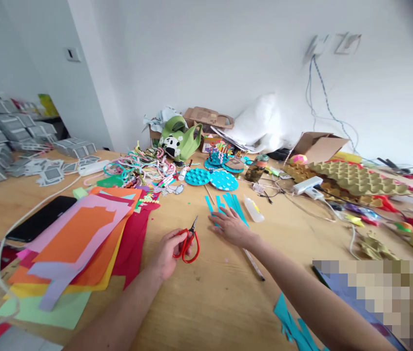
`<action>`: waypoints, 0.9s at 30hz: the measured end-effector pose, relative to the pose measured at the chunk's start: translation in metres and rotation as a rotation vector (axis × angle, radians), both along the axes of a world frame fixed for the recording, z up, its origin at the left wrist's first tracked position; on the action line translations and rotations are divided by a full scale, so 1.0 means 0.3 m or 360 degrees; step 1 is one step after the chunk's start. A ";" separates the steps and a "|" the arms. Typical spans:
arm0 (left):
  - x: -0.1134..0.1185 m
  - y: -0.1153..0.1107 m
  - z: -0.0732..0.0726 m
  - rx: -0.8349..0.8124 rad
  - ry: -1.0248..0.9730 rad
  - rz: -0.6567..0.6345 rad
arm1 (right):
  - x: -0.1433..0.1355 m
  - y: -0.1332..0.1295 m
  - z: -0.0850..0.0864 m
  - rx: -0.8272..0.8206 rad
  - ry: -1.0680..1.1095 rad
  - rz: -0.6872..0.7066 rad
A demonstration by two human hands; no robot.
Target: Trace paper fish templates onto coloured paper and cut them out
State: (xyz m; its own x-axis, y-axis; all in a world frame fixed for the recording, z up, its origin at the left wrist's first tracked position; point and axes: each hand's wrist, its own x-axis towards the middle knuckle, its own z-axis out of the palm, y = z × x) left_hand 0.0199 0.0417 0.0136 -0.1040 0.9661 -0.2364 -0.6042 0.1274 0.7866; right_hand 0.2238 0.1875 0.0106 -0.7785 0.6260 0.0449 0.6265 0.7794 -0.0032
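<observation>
Red-handled scissors (192, 242) are in my left hand (169, 251), blades together and pointing away from me. My right hand (232, 226) lies over several blue paper strips (236, 204), fingers stretched out and palm down on the table. Just right of it a clear glue bottle (253, 208) lies on its side. A pen (253, 265) sits under my right wrist, partly covered by it. More blue strips (290, 324) are near my right forearm. Beyond my hands, two blue discs (198, 177) carry raised blue pieces and white dots.
Coloured paper sheets (78, 234) and a black phone (43, 218) occupy the left side. Craft scraps (142, 165), a green bag (179, 139) and a jar (256, 169) stand behind. Egg trays (360, 178), a white power strip (307, 185) and cables lie to the right.
</observation>
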 end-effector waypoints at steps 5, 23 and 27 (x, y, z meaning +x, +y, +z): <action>-0.008 0.002 0.005 0.0032 -0.0034 0.0030 | 0.093 -0.005 0.033 0.0156 0.0001 -0.0234; 0.006 -0.009 0.023 -0.0026 -0.0026 -0.0003 | 0.245 -0.178 0.111 -0.0320 -0.0412 -0.0878; 0.004 -0.003 0.003 -0.0008 -0.0042 -0.0007 | 0.143 -0.117 0.121 -0.0122 -0.0228 -0.0763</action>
